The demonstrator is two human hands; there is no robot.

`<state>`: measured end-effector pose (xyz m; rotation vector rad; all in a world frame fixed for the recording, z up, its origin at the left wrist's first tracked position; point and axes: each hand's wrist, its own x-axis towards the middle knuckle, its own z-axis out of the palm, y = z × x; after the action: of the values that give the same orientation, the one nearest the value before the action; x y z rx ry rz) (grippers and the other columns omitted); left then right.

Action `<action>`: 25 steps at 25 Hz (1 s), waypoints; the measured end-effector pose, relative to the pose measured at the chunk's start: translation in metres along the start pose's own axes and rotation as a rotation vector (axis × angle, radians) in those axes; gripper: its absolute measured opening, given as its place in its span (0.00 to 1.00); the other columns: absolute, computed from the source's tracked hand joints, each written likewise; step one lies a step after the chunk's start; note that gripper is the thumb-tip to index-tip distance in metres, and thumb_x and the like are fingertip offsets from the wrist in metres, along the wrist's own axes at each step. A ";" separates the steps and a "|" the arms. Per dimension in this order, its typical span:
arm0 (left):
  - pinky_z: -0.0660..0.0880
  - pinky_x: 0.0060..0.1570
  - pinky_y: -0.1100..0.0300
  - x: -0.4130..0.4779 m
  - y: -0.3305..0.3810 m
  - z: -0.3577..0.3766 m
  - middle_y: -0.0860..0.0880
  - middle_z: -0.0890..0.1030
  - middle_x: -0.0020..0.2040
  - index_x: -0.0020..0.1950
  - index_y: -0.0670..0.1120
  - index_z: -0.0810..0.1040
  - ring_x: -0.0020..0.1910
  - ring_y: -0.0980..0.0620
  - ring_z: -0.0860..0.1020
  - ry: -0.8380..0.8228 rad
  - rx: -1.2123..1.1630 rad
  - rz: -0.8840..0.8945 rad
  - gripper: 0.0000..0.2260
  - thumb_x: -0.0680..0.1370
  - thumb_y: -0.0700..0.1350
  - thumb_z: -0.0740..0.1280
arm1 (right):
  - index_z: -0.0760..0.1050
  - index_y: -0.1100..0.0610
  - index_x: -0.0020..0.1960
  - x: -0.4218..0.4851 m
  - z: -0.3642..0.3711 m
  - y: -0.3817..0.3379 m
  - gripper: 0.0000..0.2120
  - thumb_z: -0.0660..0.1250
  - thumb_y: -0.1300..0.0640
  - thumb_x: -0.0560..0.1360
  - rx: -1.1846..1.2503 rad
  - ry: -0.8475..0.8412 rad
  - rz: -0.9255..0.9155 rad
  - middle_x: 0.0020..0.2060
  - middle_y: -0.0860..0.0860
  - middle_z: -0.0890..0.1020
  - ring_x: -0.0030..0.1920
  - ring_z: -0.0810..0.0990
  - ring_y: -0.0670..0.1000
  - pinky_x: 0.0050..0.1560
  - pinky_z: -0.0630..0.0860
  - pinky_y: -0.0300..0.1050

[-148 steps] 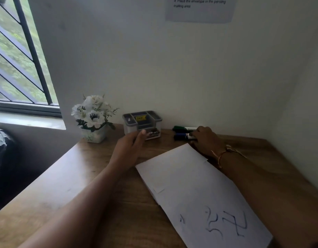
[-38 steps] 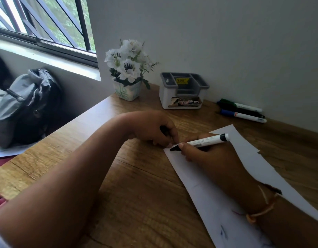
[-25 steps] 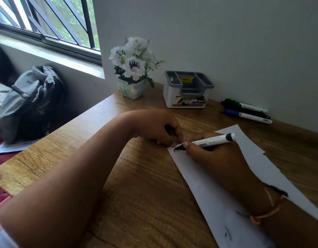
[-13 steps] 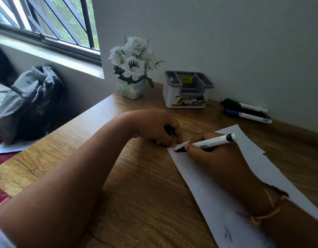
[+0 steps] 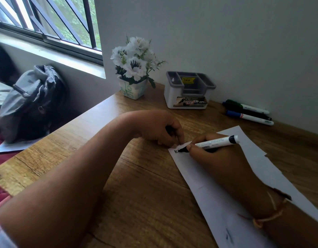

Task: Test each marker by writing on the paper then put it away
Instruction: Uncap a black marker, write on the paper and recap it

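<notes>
My right hand [image 5: 215,158] grips a white marker [image 5: 213,143] with a black tip, and the tip touches the near corner of the white paper [image 5: 204,178], where a small black mark shows. My left hand [image 5: 160,128] curls round a dark marker cap [image 5: 170,130], and its fingertips press the paper's corner. Three more markers [image 5: 247,112], green, black and blue capped, lie by the wall at the back right. A grey and white organiser [image 5: 188,92] stands at the back.
A pot of white flowers [image 5: 134,68] stands left of the organiser. A grey backpack [image 5: 27,101] leans under the window beyond the wooden desk's left edge [image 5: 52,133]. The wall runs close behind the desk.
Since 5.9 s ago my right hand took a marker from the pile and brought it to the paper. In the last second the tip moved slightly and a black mark appeared at the corner.
</notes>
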<state>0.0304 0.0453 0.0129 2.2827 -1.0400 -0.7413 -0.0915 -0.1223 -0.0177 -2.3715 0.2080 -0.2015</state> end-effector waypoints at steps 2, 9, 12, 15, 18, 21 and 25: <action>0.73 0.36 0.65 0.000 0.000 0.000 0.41 0.84 0.49 0.54 0.52 0.84 0.38 0.52 0.78 -0.004 0.004 0.001 0.10 0.75 0.41 0.73 | 0.77 0.53 0.54 0.000 0.000 0.001 0.08 0.67 0.57 0.75 0.038 0.007 0.010 0.40 0.44 0.75 0.42 0.75 0.48 0.43 0.70 0.33; 0.73 0.35 0.67 0.000 0.000 0.000 0.43 0.84 0.49 0.54 0.52 0.84 0.38 0.52 0.78 -0.002 0.016 -0.006 0.10 0.75 0.41 0.73 | 0.76 0.45 0.49 -0.001 -0.003 0.000 0.10 0.67 0.59 0.74 0.018 -0.002 -0.003 0.41 0.49 0.79 0.41 0.77 0.42 0.42 0.69 0.23; 0.74 0.38 0.63 0.000 0.000 0.001 0.43 0.85 0.49 0.54 0.52 0.84 0.39 0.51 0.78 0.006 0.007 0.000 0.10 0.74 0.41 0.73 | 0.77 0.46 0.47 -0.001 -0.001 0.001 0.06 0.68 0.56 0.73 0.010 0.036 -0.002 0.37 0.44 0.77 0.37 0.75 0.40 0.39 0.69 0.22; 0.74 0.41 0.60 0.000 0.000 0.001 0.42 0.85 0.49 0.54 0.52 0.84 0.40 0.48 0.79 0.000 0.006 0.007 0.10 0.74 0.41 0.73 | 0.76 0.46 0.44 -0.002 -0.001 0.002 0.05 0.69 0.56 0.72 0.013 0.052 -0.030 0.39 0.43 0.77 0.36 0.75 0.39 0.37 0.68 0.20; 0.75 0.42 0.58 0.001 0.000 0.000 0.42 0.84 0.50 0.54 0.52 0.84 0.42 0.44 0.81 -0.006 0.014 0.008 0.10 0.74 0.42 0.73 | 0.75 0.60 0.62 -0.002 -0.003 0.003 0.16 0.66 0.64 0.75 0.059 -0.001 0.080 0.52 0.56 0.78 0.51 0.78 0.50 0.44 0.71 0.33; 0.74 0.40 0.60 0.000 0.001 0.000 0.41 0.84 0.49 0.54 0.52 0.84 0.39 0.50 0.78 -0.003 0.005 0.000 0.10 0.75 0.42 0.74 | 0.76 0.41 0.45 -0.004 -0.004 0.001 0.08 0.70 0.55 0.73 0.049 0.068 -0.024 0.40 0.42 0.80 0.41 0.79 0.44 0.35 0.70 0.33; 0.74 0.40 0.60 0.000 0.001 0.000 0.42 0.84 0.49 0.55 0.52 0.84 0.40 0.50 0.79 -0.011 0.018 -0.005 0.10 0.75 0.42 0.73 | 0.72 0.40 0.36 -0.004 -0.003 0.002 0.10 0.71 0.51 0.71 0.010 0.089 -0.014 0.33 0.39 0.76 0.35 0.76 0.38 0.31 0.68 0.28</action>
<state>0.0300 0.0451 0.0134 2.3000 -1.0506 -0.7504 -0.0962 -0.1248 -0.0173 -2.3564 0.2314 -0.3140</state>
